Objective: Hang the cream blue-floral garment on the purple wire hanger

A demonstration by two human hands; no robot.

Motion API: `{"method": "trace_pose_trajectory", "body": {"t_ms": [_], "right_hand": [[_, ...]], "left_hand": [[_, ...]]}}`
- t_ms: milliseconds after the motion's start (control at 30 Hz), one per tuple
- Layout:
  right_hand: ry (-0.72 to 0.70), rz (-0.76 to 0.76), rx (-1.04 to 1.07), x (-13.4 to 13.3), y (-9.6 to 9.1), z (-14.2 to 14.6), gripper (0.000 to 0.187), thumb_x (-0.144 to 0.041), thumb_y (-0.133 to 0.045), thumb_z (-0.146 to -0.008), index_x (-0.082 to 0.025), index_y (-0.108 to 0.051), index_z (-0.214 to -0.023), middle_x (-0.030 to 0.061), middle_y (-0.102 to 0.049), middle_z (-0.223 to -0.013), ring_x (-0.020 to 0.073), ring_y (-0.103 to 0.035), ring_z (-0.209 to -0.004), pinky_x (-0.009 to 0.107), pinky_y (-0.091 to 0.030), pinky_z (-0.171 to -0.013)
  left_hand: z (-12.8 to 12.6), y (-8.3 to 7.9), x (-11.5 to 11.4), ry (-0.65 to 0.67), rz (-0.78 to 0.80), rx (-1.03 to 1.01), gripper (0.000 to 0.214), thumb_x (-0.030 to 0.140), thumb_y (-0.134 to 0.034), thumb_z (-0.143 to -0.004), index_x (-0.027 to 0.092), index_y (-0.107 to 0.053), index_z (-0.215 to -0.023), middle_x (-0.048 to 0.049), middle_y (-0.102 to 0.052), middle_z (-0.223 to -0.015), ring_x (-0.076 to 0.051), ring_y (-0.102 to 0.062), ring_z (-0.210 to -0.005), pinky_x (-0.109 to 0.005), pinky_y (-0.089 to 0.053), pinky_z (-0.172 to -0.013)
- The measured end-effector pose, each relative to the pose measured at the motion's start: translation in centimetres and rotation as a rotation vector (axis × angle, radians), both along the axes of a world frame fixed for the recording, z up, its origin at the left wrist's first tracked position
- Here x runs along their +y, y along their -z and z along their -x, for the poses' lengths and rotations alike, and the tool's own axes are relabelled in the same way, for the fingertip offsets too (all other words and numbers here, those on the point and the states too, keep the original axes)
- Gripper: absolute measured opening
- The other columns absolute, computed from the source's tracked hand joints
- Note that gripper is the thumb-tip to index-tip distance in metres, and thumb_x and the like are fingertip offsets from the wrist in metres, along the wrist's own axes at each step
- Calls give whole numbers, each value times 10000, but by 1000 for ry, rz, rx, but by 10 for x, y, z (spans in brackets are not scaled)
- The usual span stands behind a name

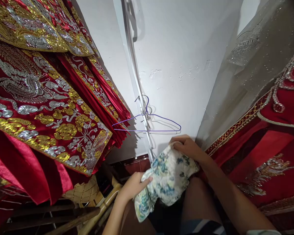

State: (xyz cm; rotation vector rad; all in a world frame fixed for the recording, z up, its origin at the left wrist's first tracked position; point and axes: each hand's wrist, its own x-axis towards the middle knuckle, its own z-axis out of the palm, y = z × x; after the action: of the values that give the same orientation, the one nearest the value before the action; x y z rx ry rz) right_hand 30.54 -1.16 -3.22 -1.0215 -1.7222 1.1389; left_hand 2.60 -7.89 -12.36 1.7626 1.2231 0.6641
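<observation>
Closed left hand (pixel 134 186) at nine o'clock and closed right hand (pixel 187 147) at one are gripping crumpled white blue-green-flowered cloth (pixel 170 176).

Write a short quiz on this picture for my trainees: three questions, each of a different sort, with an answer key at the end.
1. Short answer: Which hand grips the floral cloth closer to the hanger?

2. Multiple choice: What colour is the hanger?
A) green
B) purple
C) yellow

3. True or false: The floral cloth is draped over the hanger.

Key
1. The right hand; it holds the upper edge, just below the hanger's end in the picture, while the left hand is lower down.
2. B, purple.
3. False: the cloth is held between both hands, and the hanger is bare.
</observation>
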Motion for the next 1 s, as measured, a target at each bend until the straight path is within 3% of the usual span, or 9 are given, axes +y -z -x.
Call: {"method": "trace_pose_trajectory", "body": {"t_ms": [67,133,233,300,400,533,667,867,1000], "right_hand": [[166,-16,72,16,3,7,228,-271,-580,-774,-211,-745,-920,23,-676,-786,182,-562,-677,288,-435,-633],[213,-37,143,33,11,25,370,-324,-608,-800,-243,-712,-1146,55,-713,-1063,237,-629,-953,332,-482,-832],[167,-74,103,55,29,54,410,-369,-614,-826,-234,-691,-1205,79,-653,-1300,276,-527,-1268,386,-383,-1067],[137,-68,29,65,40,64,335,-391,-606,-837,-212,-725,-1094,90,-693,-1225,286,-568,-1210,390,-396,-1043],[142,-111,-51,67,46,55,270,-432,-579,-865,-200,-711,-833,56,-724,-908,259,-625,-934,347,-440,-873],[233,-155,-179,48,35,16,373,-483,-552,-884,-214,-524,-627,-23,-494,-622,165,-456,-644,284,-342,-625],[221,-194,-254,24,16,-9,450,-493,-528,-903,-222,-340,-597,-43,-278,-617,131,-296,-588,280,-249,-565],[218,-207,-252,7,5,-9,467,-475,-526,-910,-225,-260,-618,-45,-213,-625,126,-252,-592,283,-222,-554],[132,-191,-196,2,12,-2,479,-479,-526,-911,-225,-246,-617,-46,-211,-622,121,-258,-581,282,-217,-550]], "left_hand": [[11,1,0,-115,-19,0,437,443,-693,-818,181,-506,-522,28,-438,-515,-128,-357,-519,-232,-246,-501],[17,-3,-2,-153,-15,-44,466,480,-670,-831,181,-478,-530,23,-435,-547,-125,-344,-541,-229,-248,-513],[19,-13,-9,-151,52,-142,499,554,-605,-861,176,-458,-571,18,-414,-585,-120,-328,-573,-227,-258,-538],[21,-21,-14,-181,99,-224,510,590,-609,-843,173,-462,-588,22,-395,-578,-116,-321,-571,-228,-267,-540],[35,-39,-18,-235,54,-267,459,571,-658,-803,165,-537,-628,9,-457,-598,-135,-393,-591,-232,-323,-564],[65,-67,-11,-288,-134,67,382,481,-663,-803,187,-575,-576,-21,-561,-612,-184,-489,-625,-243,-348,-595],[79,-77,9,-392,-281,351,258,421,-596,-826,233,-669,-666,-59,-653,-660,-250,-592,-672,-273,-379,-636],[51,-93,42,-605,-534,219,374,375,-406,-956,207,-686,-1138,-91,-734,-1022,-259,-664,-984,-289,-466,-840],[30,-115,80,-561,-734,139,351,324,-397,-970,188,-702,-1079,-100,-680,-1147,-250,-589,-1151,-335,-411,-1016]]}}
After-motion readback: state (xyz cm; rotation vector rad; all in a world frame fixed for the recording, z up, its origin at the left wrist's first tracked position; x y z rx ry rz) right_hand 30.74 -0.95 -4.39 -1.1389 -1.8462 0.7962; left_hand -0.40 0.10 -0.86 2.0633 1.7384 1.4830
